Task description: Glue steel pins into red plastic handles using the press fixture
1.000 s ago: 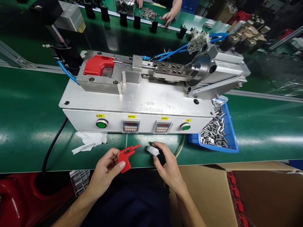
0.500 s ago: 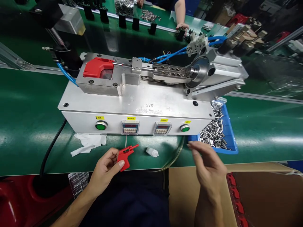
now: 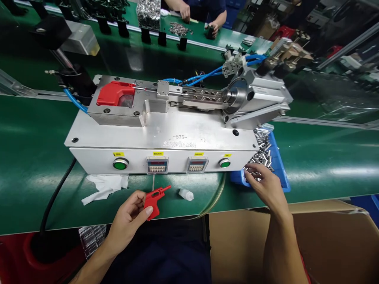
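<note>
Cardboard box [image 3: 325,221] nearest of all, at the lower right, under the right forearm. Left hand [image 3: 130,215] sits low at the belt edge, thumb and fingers pinched on a red plastic part [image 3: 153,199], a small flat piece with a thin prong pointing up and right toward the machine. Just right of it a little white bottle [image 3: 186,194] lies on its side on the green belt [image 3: 29,157], touching neither hand, and a crumpled white rag [image 3: 102,186] lies off to the left beside a black cable [image 3: 55,197]. Right hand [image 3: 265,187] is out over the near corner of the blue tray [image 3: 280,165], fingers curled down into the heap of metal pins [image 3: 262,156]; whether a pin is gripped yet, I cannot tell, the fingertips are buried. So the step in hand looks like fetching a pin while the red part waits in the left. The next move, by my reading, calls for lifting out one pin alone, turning it end-on and bringing it to the red part. Beyond sits the press fixture [image 3: 166,138], two green buttons and two counters on its front, a second red part [image 3: 114,94] seated in its nest at the left, push rod and air cylinder [image 3: 257,98] lined up behind it. Farthest back, another person's hands [image 3: 185,14] work at small parts across the far belt.
</note>
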Motion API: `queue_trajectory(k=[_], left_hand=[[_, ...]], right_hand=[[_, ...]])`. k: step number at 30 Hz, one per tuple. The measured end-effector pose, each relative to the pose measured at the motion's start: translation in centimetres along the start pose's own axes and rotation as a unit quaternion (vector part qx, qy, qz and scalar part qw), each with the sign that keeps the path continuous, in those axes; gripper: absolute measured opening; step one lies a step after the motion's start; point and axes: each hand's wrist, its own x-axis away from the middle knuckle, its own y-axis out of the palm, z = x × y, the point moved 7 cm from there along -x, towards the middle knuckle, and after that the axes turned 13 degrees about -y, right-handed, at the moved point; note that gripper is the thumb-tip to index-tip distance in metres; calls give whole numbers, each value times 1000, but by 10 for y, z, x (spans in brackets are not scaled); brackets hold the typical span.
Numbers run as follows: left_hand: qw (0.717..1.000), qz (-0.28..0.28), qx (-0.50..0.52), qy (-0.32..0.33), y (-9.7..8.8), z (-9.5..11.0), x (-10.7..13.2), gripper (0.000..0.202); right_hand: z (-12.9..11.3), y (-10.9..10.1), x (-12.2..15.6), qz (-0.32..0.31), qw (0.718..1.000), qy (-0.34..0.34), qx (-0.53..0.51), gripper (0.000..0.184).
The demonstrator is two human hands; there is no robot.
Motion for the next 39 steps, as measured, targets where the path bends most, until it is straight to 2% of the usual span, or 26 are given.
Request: queue_trajectory(k=[5, 8, 14, 20, 25, 31, 39], left_hand=[[999, -21, -31, -9, 4, -4, -1, 36], [1000, 11, 0, -13, 7, 0, 3, 33], [1000, 15, 12, -7, 13, 6, 9, 31], [1000, 17, 9, -7, 9, 1, 7, 31], [1000, 16, 4, -12, 9, -1, 7, 34], [1000, 19, 3, -8, 9, -1, 7, 34], [1000, 14, 1, -3, 9, 1, 8, 34]], right_hand=[[2, 9, -20, -141, 989, 40, -3, 16], [-1, 10, -27, -169, 985, 38, -16, 9], [-3, 12, -25, -128, 990, 26, -53, 12], [7, 6, -20, -63, 993, 33, -97, 35], [16, 0, -18, 4, 976, 43, -212, 49], [19, 0, -16, 3, 974, 48, -224, 49], [23, -4, -14, 44, 973, 45, -223, 54]])
